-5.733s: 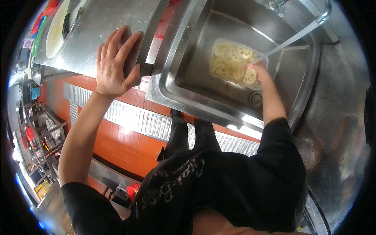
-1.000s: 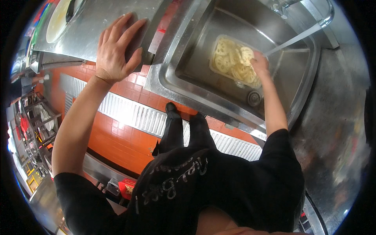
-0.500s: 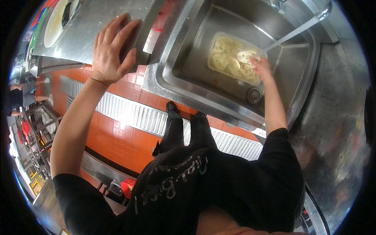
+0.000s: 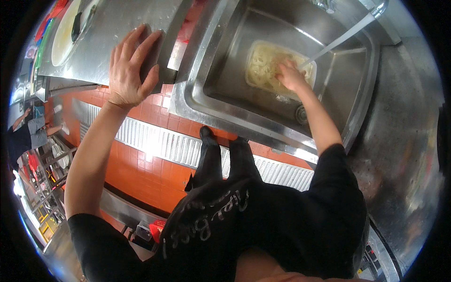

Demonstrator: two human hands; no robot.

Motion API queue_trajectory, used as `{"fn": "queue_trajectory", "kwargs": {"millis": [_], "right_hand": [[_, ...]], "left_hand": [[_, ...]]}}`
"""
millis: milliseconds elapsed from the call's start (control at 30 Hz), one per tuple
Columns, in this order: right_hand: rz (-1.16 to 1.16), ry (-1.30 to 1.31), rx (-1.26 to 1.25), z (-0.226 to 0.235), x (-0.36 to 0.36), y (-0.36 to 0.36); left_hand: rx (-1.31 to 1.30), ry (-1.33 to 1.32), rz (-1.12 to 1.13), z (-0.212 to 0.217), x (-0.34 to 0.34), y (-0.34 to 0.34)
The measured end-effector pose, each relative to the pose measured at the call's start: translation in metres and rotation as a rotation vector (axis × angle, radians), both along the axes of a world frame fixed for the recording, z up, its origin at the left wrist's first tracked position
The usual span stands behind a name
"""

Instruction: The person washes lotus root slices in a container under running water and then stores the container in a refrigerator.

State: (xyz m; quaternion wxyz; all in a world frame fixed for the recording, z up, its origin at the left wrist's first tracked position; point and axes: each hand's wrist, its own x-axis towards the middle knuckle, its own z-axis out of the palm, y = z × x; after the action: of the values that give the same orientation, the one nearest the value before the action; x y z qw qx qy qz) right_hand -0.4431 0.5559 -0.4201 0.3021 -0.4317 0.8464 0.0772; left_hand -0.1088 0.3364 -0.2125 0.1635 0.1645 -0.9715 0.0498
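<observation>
Rinsing slices point(image 4: 261, 61), apparently, my right hand point(image 4: 288, 75) dips into the tub point(image 4: 314, 73), grip unclear. My left hand point(image 4: 128, 70) lies spread by a corner of the surface point(image 4: 102, 47). Turning needs looseness.

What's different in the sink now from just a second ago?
Your right hand has moved left, from the right end of the clear container toward its middle, fingers in the cloudy water. The lotus root slices look harder to make out; I can't tell whether you're holding any. Your left hand stayed on the counter edge, and the tap water is still running.
</observation>
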Motion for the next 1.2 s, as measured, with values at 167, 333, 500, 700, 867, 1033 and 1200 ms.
{"fn": "queue_trajectory", "kwargs": {"millis": [167, 333, 500, 700, 867, 1033, 1200], "right_hand": [[-0.306, 0.043, -0.226, -0.038, -0.01, 0.052], [-0.331, -0.127, -0.156, -0.053, -0.02, 0.012], [0.087, 0.061, -0.134, 0.024, 0.032, -0.009], [0.299, 0.122, 0.017, -0.014, 0.026, -0.02], [0.048, -0.013, -0.183, 0.03, 0.014, 0.026], [-0.065, 0.137, -0.142, -0.055, -0.007, 0.067], [0.029, -0.135, 0.156, 0.017, -0.008, 0.025]], "left_hand": [[0.019, -0.015, -0.011, 0.002, 0.001, 0.002], [0.016, -0.001, -0.007, 0.002, -0.001, 0.001], [0.006, 0.01, 0.016, 0.0, 0.003, 0.002], [0.013, -0.004, 0.0, 0.0, -0.003, 0.001], [0.007, 0.008, 0.029, 0.001, 0.008, 0.003], [0.027, 0.029, -0.011, 0.002, -0.005, 0.003], [-0.002, 0.008, 0.016, 0.002, 0.002, 0.004]]}}
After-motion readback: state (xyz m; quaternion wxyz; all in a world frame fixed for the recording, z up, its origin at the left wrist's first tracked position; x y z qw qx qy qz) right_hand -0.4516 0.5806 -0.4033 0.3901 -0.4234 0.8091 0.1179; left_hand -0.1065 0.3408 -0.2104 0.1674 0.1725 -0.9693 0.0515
